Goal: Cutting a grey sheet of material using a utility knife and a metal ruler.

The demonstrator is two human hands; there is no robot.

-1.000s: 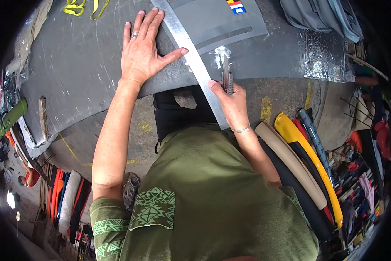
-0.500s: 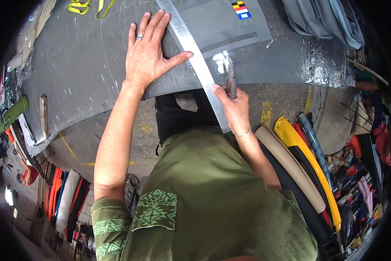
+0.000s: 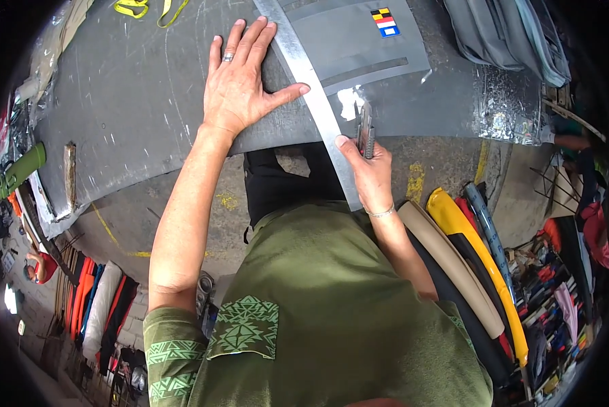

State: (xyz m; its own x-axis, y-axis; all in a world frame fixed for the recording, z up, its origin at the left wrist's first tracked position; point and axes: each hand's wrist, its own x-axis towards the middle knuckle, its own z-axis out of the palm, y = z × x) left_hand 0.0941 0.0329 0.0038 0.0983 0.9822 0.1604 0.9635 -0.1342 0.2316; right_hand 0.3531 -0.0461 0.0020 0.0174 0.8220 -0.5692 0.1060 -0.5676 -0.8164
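My left hand (image 3: 235, 100) lies flat with its fingers spread on the dark table (image 3: 142, 102). Its fingertips and thumb press on the long metal ruler (image 3: 312, 95), which runs slantwise past the table's near edge. In my right hand (image 3: 374, 175) is a utility knife (image 3: 366, 136), pointing away from me. The right thumb touches the ruler's right edge near its close end. Along the ruler's right side lies a flat grey fabric piece (image 3: 352, 44) with a dark strip and a small multicoloured patch (image 3: 386, 23).
Yellow measuring tape (image 3: 173, 12) lies at the far left of the table. Folded grey fabric (image 3: 491, 34) is heaped at far right. Rolls of material, beige (image 3: 454, 268) and yellow (image 3: 481, 254) among them, stand to my right; more rolls (image 3: 103, 308) stand at left, near another person (image 3: 43, 266).
The view has shifted slightly, so the table and hands sit a little further right and lower. Hands, ruler and knife keep nearly the same places relative to each other.
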